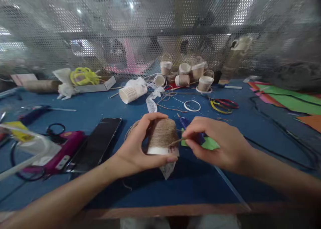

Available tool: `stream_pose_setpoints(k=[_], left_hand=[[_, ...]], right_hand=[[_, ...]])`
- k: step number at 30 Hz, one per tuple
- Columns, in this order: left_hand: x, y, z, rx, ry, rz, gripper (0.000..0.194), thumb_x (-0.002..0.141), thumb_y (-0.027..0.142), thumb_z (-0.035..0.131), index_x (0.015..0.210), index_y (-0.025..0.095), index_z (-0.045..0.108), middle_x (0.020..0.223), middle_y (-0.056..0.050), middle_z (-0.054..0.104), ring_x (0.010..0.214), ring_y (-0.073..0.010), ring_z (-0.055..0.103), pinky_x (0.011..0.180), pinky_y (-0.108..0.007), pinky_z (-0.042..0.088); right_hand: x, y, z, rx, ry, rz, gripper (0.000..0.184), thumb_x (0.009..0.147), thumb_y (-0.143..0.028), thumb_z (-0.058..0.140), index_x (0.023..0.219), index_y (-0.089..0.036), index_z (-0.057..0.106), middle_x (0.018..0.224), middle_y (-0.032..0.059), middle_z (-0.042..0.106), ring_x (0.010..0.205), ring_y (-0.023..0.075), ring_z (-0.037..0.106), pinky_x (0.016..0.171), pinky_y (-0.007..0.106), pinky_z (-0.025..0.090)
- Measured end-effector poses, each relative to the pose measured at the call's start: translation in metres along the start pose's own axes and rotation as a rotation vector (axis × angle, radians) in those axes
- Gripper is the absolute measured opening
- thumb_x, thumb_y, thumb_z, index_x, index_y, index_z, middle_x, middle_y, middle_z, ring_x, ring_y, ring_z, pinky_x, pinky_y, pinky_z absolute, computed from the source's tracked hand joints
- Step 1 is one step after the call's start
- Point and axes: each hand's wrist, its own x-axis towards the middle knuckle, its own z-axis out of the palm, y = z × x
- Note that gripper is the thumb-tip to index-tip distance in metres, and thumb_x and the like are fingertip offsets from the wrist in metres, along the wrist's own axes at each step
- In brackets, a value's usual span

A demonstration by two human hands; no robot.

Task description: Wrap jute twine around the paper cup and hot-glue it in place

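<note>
Take the tapered white cup wrapped in brown jute twine [163,133] as the clock's centre, with twelve pointing away from the person; it sits over the near middle of the blue tabletop [150,195], though whether it rests there or is lifted cannot be told. The left hand [135,150] curls round it from nine o'clock, forefinger over the far end and thumb across the near white band; the right hand [218,142], at three, pinches a thin brown twine strand [179,141] between thumb and fingertip.

For neat work, I would hold the strand taut and low, lay each turn snug against the last, and turn the cup rather than the pinch; the left thumb should clear the bare band, and the loose white lace strip [167,170] at six should stay out from under the twine.

The brown table edge [188,209] lies at six, with bare blue surface before it; room is tighter at nine, by the flat black phone [100,142], and at three, where bright green paper [210,143] lies beneath the right hand.
</note>
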Motion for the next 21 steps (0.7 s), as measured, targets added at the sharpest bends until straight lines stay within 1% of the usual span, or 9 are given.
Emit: stream_pose_setpoints(k=[2,3,5,7,11,14,17,21], left_hand=[[0.0002,-0.0024,0.0002,0.024,0.014,0.007,0.071,0.073,0.047,0.089,0.130,0.032,0.048,0.123,0.000,0.062,0.111,-0.0196,0.065,0.096,-0.029,0.054],[0.0003,-0.0032,0.0002,0.036,0.021,0.013,0.072,0.073,0.047,0.089,0.130,0.032,0.048,0.122,-0.001,0.062,0.110,-0.0200,0.066,0.095,-0.029,0.054],[0.0006,-0.0037,0.0000,0.061,0.038,0.033,0.072,0.072,0.047,0.089,0.129,0.030,0.049,0.121,-0.002,0.063,0.108,-0.0205,0.067,0.093,-0.030,0.056],[0.0010,-0.0031,-0.0004,0.083,0.055,0.059,0.072,0.071,0.046,0.090,0.128,0.028,0.049,0.120,-0.003,0.064,0.107,-0.0207,0.068,0.092,-0.030,0.057],[0.0022,-0.0020,-0.0005,0.110,0.085,0.097,0.072,0.071,0.045,0.090,0.128,0.027,0.051,0.119,-0.003,0.066,0.105,-0.0199,0.069,0.089,-0.029,0.058],[0.0028,-0.0032,0.0003,0.118,0.127,0.125,0.073,0.069,0.045,0.092,0.127,0.027,0.053,0.117,-0.002,0.068,0.103,-0.0190,0.070,0.089,-0.028,0.059],[0.0026,-0.0055,0.0016,0.081,0.166,0.169,0.073,0.066,0.050,0.093,0.125,0.027,0.056,0.115,-0.003,0.068,0.102,-0.0197,0.071,0.087,-0.028,0.059],[0.0013,-0.0072,0.0030,0.051,0.190,0.230,0.073,0.065,0.055,0.093,0.123,0.027,0.058,0.110,-0.004,0.069,0.096,-0.0207,0.072,0.083,-0.031,0.060]], right_hand=[[0.0008,0.0030,-0.0034,-0.024,-0.052,-0.032,0.009,0.101,-0.019,0.058,0.109,-0.019,0.063,0.089,-0.0007,0.070,0.078,0.0128,0.062,0.071,0.024,0.046],[0.0010,0.0041,-0.0049,-0.030,-0.069,-0.042,0.008,0.102,-0.021,0.057,0.106,-0.019,0.064,0.088,-0.0001,0.071,0.079,0.0140,0.062,0.073,0.025,0.046],[0.0006,0.0051,-0.0073,-0.031,-0.087,-0.057,0.011,0.104,-0.026,0.057,0.099,-0.019,0.065,0.087,0.0008,0.072,0.081,0.0152,0.062,0.075,0.026,0.046],[-0.0007,0.0047,-0.0090,-0.019,-0.077,-0.048,0.014,0.105,-0.028,0.057,0.096,-0.019,0.064,0.087,0.0008,0.071,0.081,0.0145,0.061,0.076,0.026,0.045],[-0.0039,0.0023,-0.0100,0.010,-0.061,-0.010,0.017,0.106,-0.029,0.055,0.095,-0.019,0.062,0.086,-0.0005,0.069,0.081,0.0128,0.060,0.077,0.024,0.045],[-0.0044,0.0012,-0.0081,0.033,-0.068,-0.007,0.017,0.107,-0.030,0.054,0.096,-0.019,0.061,0.086,-0.0013,0.068,0.083,0.0122,0.060,0.078,0.024,0.044],[-0.0043,0.0001,-0.0057,0.048,-0.079,-0.008,0.016,0.107,-0.030,0.054,0.095,-0.019,0.060,0.087,-0.0014,0.068,0.083,0.0116,0.060,0.077,0.023,0.044],[-0.0059,-0.0013,-0.0045,0.069,-0.095,0.017,0.014,0.106,-0.029,0.056,0.095,-0.020,0.059,0.088,-0.0021,0.068,0.082,0.0111,0.059,0.077,0.023,0.043]])
